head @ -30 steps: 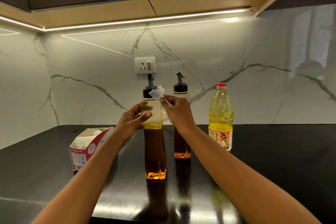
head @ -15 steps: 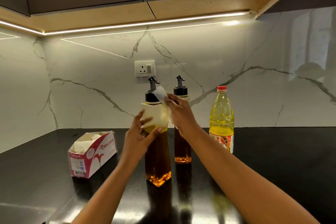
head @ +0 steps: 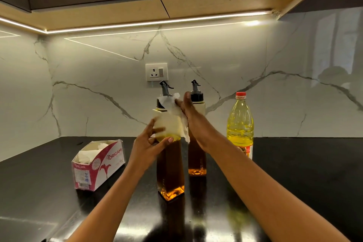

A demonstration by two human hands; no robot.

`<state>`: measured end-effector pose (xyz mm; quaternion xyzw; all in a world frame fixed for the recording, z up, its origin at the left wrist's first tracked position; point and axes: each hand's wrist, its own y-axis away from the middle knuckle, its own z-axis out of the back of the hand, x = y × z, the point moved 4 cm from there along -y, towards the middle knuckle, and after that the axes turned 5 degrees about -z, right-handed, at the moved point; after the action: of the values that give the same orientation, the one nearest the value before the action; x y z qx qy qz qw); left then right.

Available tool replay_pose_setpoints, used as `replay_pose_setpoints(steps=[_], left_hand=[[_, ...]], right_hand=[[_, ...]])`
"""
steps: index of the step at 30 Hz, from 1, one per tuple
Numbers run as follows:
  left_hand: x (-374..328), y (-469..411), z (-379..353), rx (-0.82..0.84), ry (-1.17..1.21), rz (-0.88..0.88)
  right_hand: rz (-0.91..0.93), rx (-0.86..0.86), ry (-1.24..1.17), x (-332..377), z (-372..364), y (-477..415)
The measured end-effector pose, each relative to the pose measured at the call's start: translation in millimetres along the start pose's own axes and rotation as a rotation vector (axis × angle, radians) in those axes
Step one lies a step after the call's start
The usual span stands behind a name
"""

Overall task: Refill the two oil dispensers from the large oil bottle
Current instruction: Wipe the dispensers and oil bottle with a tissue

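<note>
Fingertips (head: pixel 179 102) of our right hand (head: pixel 189 118) pinch a tissue (head: pixel 169 104) onto the cap of the near dispenser (head: pixel 170 165); fingers (head: pixel 167 140) of our left hand (head: pixel 144 147) curl round its pale shoulder, steadying it upright on the counter (head: pixel 294 173). From it, the second dispenser (head: pixel 197 159) stands at one o'clock, the large oil bottle (head: pixel 240 124) at two, capped, the tissue box (head: pixel 98 165) at nine. We judge this wiping the neck; oil sits high in both dispensers, so next we finish the wipe and release gently
</note>
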<state>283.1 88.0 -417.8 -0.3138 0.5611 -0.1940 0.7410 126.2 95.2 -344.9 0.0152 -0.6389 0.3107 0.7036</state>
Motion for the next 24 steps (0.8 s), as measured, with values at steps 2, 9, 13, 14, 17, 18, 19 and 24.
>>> replay_pose_setpoints(steps=[2,9,13,14,17,18,19,24], left_hand=[[3,-3,2,0.044,0.041,0.009],[1,5,4,0.193,0.276,0.103],[-1,27,-18,0.110,-0.026,0.033],[-1,31,-24,0.075,-0.091,0.018],[-1,32,-28,0.036,-0.102,-0.003],[-1,31,-26,0.045,-0.098,-0.001],[0,30,-24,0.059,-0.093,0.003],[11,29,-14,0.051,0.039,0.051]], right_hand=[[-0.008,0.001,0.054,8,-1,-8],[-0.114,0.012,-0.091,5,2,-7],[-0.070,0.018,-0.066,3,3,7],[-0.072,0.021,-0.015,6,1,8],[-0.095,-0.004,0.060,16,-5,0],[-0.102,-0.007,0.054,19,-5,-4],[-0.110,-0.003,0.041,19,-3,-6],[-0.085,0.040,0.004,7,5,-1]])
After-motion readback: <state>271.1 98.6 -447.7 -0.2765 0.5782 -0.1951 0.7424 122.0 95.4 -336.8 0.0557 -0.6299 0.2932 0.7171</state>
